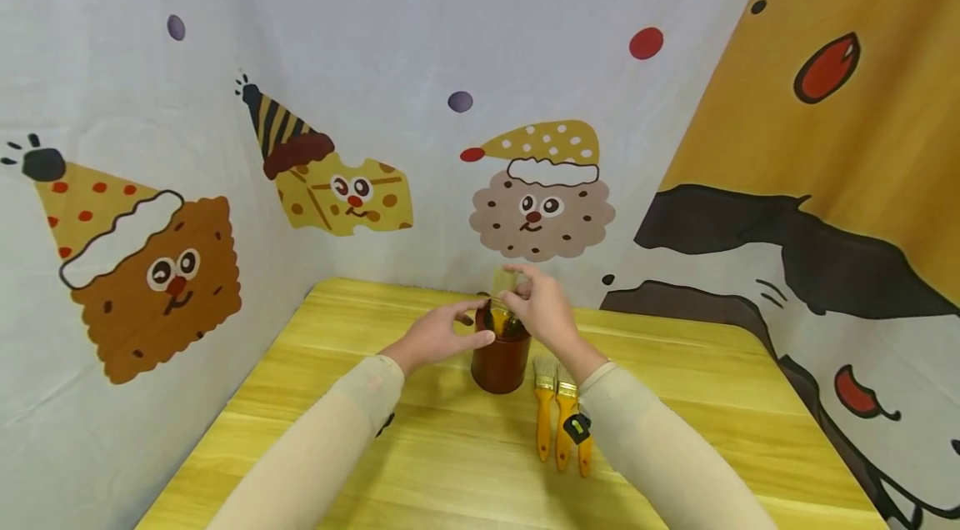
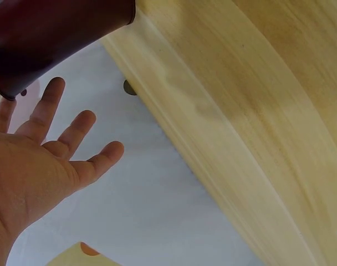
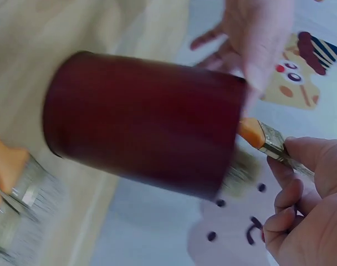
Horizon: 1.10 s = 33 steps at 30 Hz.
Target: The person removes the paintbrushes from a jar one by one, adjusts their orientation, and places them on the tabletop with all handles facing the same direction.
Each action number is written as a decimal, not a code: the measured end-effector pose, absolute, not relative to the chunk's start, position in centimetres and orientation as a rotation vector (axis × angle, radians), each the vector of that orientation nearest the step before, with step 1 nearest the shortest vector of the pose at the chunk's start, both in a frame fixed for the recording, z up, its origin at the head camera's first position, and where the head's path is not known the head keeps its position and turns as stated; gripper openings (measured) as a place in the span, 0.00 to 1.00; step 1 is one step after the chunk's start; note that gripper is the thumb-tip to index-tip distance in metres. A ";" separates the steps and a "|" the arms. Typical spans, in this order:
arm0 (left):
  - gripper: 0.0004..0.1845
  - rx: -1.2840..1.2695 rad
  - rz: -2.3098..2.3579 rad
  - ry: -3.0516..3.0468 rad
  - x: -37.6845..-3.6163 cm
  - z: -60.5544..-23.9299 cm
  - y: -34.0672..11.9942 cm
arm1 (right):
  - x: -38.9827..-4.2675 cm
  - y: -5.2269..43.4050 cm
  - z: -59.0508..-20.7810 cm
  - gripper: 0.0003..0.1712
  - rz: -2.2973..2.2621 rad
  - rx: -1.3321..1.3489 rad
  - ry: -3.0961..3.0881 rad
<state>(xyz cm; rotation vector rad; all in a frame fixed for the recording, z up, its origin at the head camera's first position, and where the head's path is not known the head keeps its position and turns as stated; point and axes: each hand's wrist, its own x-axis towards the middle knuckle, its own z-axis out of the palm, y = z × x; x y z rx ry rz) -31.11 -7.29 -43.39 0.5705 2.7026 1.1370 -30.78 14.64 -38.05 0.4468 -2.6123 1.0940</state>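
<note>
Orange brush (image 3: 256,134) | pinched in right hand (image 1: 542,309) grip (handle inside cup (image 1: 501,362))

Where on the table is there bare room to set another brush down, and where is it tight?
Free: the table left of the cup, out to the left edge, and the right side past the three brushes. Tight: around the cup rim, where the left hand and right hand meet, and the strip between cup and brushes under the right forearm.

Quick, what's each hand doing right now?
Left hand: open, fingers spread beside the dark red cup, holding nothing.
Right hand: pinching a paintbrush by its bristle end, handle in the cup.
</note>
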 end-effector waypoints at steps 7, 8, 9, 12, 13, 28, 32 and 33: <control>0.41 0.567 1.171 2.684 -31.1 -43.5 -7.3 | -30.9 16.8 -33.8 0.27 1.256 0.361 -2.495; 0.41 0.568 1.171 2.684 -31.2 -43.5 -7.3 | -30.9 17.3 -33.1 0.27 1.271 0.341 -2.476; 0.40 0.566 1.173 2.685 -31.1 -43.5 -7.3 | -31.0 17.8 -32.5 0.27 1.275 0.324 -2.458; 0.39 0.555 1.180 2.684 -31.1 -43.6 -7.3 | -31.0 19.8 -31.1 0.27 1.283 0.273 -2.425; 0.39 0.551 1.184 2.683 -31.0 -43.6 -7.3 | -31.0 20.6 -30.7 0.28 1.282 0.251 -2.423; 0.39 0.541 1.191 2.687 -31.1 -43.8 -7.3 | -30.7 31.5 -33.5 0.35 1.170 -0.012 -2.710; 0.39 0.543 1.194 2.679 -31.0 -43.8 -7.4 | -30.4 33.5 -35.0 0.35 1.087 -0.016 -2.818; 0.39 0.543 1.193 2.675 -31.0 -43.7 -7.4 | -30.3 33.9 -35.3 0.35 1.065 -0.018 -2.841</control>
